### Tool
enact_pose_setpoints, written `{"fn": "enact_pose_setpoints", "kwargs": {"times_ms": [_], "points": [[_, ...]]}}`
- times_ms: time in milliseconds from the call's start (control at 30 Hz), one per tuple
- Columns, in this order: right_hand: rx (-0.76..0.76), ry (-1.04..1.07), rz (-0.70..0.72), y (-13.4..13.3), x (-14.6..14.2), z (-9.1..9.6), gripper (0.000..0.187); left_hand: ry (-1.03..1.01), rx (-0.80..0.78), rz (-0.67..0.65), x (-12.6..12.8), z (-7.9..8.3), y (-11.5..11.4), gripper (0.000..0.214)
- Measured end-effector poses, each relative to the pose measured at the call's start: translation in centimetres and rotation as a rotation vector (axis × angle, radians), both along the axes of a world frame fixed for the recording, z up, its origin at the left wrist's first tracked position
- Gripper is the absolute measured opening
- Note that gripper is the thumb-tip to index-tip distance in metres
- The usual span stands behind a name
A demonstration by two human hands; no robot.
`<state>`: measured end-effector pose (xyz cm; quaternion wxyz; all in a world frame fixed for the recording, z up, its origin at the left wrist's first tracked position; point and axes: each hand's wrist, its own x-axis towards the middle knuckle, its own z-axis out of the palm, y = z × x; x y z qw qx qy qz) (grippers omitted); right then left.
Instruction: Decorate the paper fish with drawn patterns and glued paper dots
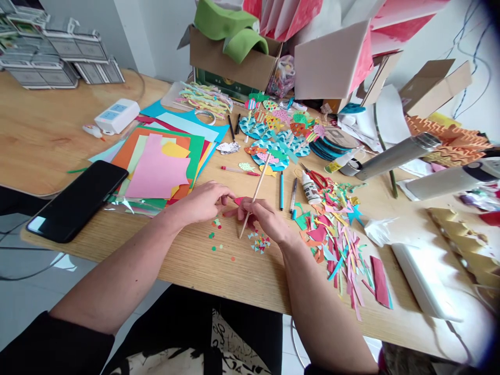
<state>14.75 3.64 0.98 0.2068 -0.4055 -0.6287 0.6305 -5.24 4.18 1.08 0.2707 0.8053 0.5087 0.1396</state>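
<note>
My right hand (267,216) is closed around a thin wooden stick (259,183), which slants up and away from the tabletop. A small pink paper piece (238,200) shows between my two hands, partly covered by fingers. My left hand (207,202) has its fingers bent and pressed at the left end of that piece. Below the hands lie small coloured paper dots (212,236) and a little heap of tiny paper bits (260,243).
Coloured paper sheets (156,172) and a black phone (80,200) lie left. Paper fish on blue wave discs (269,156) sit behind. At right are a glue bottle (310,188), red-handled scissors (317,178), paper scraps (344,245) and a steel flask (394,156).
</note>
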Motion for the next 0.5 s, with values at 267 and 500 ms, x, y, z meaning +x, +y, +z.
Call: {"fn": "enact_pose_setpoints", "kwargs": {"times_ms": [267, 500], "points": [[0.002, 0.048, 0.004, 0.2, 0.4, 0.0, 0.029, 0.027, -0.017, -0.018, -0.2, -0.3, 0.2, 0.041], [0.158, 0.046, 0.026, -0.9, -0.3, 0.7, 0.037, 0.056, -0.018, -0.057, -0.2, -0.1, 0.0, 0.041]]}}
